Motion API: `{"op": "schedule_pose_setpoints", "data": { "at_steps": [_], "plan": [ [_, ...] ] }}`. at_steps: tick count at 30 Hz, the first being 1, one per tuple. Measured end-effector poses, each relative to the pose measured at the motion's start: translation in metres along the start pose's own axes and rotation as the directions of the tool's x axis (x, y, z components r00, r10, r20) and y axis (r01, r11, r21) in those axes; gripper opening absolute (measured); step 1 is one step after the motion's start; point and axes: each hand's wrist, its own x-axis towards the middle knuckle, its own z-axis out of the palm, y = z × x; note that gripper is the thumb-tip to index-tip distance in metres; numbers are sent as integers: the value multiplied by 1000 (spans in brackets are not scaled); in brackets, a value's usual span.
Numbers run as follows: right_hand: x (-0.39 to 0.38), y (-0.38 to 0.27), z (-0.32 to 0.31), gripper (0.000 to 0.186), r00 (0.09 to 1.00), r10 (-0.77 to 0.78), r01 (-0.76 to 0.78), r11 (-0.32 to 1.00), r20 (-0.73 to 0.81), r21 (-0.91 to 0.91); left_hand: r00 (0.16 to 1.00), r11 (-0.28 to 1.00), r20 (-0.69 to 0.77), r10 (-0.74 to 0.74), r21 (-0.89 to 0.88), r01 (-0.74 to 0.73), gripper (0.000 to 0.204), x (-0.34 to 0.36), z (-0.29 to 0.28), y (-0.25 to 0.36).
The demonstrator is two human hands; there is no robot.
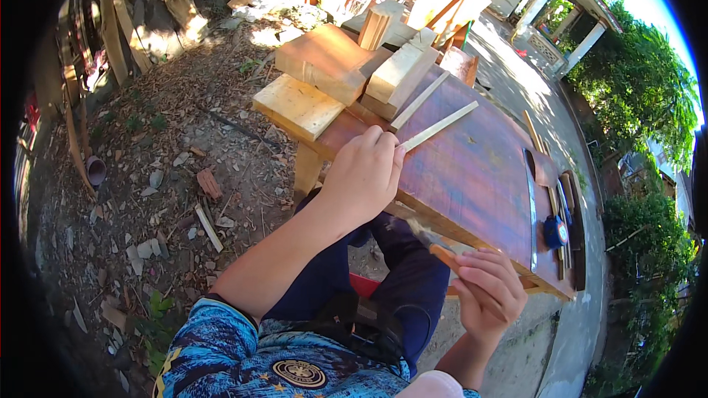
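Note:
My left hand (pixel 365 175) is closed around the near end of a thin pale wood strip (pixel 441 127), which points away over the reddish-brown wooden table (pixel 472 166). A second thin strip (pixel 422 101) lies beside it on the tabletop, its near end close to my fingers. Off the table's near edge, my right hand (pixel 490 291) grips a brush (pixel 445 255) by its wooden handle. The brush's frayed, light tip points up and left toward the table edge, apart from the strips. My fingers and palm hide part of its handle.
Thick wood blocks (pixel 317 59) and a pale board (pixel 299 107) sit at the table's far left. Along the right edge lie a metal ruler (pixel 532 210), a blue tape measure (pixel 555 233) and several long tools. Wood scraps and stones litter the dirt ground (pixel 169 199).

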Motion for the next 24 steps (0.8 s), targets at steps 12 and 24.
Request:
{"op": "schedule_pose_setpoints", "data": {
  "at_steps": [12, 24],
  "plan": [
    [23, 24, 30, 21, 994, 101, -106, 981, -36, -162, 1000, 1000, -2, 0, 1, 0, 23, -4, -10, 0],
    [46, 63, 46, 14, 997, 56, -69, 953, -54, -294, 999, 1000, 30, 13, 10, -13, 27, 1, -6, 7]
  ]
}}
